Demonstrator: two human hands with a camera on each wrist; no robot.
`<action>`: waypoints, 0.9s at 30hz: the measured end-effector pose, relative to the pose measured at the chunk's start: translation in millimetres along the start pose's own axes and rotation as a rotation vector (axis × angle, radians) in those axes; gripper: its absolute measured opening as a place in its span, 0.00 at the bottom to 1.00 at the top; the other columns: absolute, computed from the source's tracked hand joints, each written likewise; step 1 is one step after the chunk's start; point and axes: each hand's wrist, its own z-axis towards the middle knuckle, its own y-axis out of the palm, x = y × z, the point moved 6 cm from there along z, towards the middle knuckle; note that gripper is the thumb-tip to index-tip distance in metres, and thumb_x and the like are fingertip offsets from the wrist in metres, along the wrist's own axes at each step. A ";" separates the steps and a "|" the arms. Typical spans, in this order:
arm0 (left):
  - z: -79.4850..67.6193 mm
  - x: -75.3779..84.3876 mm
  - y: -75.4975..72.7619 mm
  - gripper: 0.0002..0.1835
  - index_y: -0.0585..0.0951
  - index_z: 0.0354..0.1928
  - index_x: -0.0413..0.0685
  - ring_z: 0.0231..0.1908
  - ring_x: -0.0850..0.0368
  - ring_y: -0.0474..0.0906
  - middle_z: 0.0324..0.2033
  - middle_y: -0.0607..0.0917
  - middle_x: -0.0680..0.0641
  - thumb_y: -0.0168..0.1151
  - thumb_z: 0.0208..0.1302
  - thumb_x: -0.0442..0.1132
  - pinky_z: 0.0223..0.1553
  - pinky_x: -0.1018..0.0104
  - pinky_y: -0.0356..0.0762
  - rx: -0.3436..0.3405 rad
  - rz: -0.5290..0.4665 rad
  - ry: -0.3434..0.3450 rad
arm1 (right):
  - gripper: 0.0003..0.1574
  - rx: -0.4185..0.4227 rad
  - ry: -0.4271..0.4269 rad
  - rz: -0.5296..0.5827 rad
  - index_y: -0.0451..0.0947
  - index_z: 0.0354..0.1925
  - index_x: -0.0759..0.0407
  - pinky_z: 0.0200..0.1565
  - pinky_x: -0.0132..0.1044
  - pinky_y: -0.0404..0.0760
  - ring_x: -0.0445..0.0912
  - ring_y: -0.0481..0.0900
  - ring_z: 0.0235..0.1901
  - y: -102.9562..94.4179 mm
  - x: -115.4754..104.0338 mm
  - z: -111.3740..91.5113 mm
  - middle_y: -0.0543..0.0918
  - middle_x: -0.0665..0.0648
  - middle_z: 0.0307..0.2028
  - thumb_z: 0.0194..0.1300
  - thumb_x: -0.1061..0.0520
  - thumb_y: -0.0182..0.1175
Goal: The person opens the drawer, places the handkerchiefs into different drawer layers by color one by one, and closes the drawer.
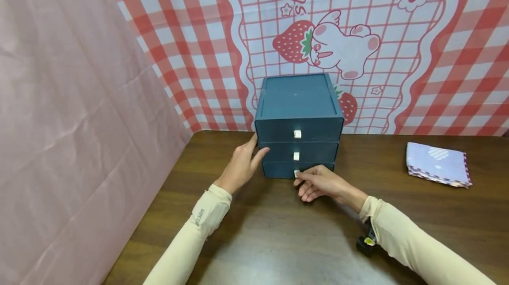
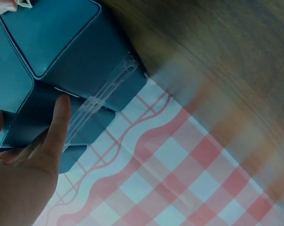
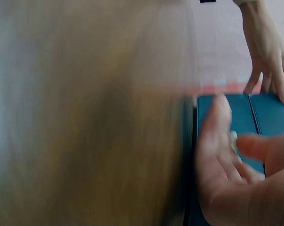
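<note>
A dark blue three-drawer organizer (image 1: 298,97) stands on the wooden table against the patterned cloth, with a white knob on each drawer. All three drawers look closed in the head view. My left hand (image 1: 240,165) rests against the organizer's left side, fingers extended along it and thumb near the front of the middle drawer (image 1: 278,153). At the bottom drawer (image 1: 274,170), my right hand (image 1: 320,183) pinches the white drawer knob (image 1: 296,173) between thumb and finger. The right wrist view shows the knob (image 3: 233,140) partly hidden by the fingers.
Clear tape (image 2: 97,101) runs across the organizer's side. A folded lilac cloth (image 1: 437,163) lies on the table (image 1: 270,232) at the right. Red-and-white checked fabric (image 1: 199,46) hangs behind, and a pink curtain (image 1: 79,112) borders the left.
</note>
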 end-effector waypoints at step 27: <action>-1.5 -1.0 -0.9 0.34 0.55 0.78 0.52 0.60 0.57 0.76 0.65 0.76 0.46 0.53 0.76 0.48 0.60 0.62 0.74 0.007 -0.042 0.011 | 0.23 0.058 -0.052 -0.135 0.81 0.39 0.75 0.21 0.32 0.80 0.41 0.79 0.17 29.2 1.6 -41.0 0.82 0.54 0.18 0.76 0.53 0.53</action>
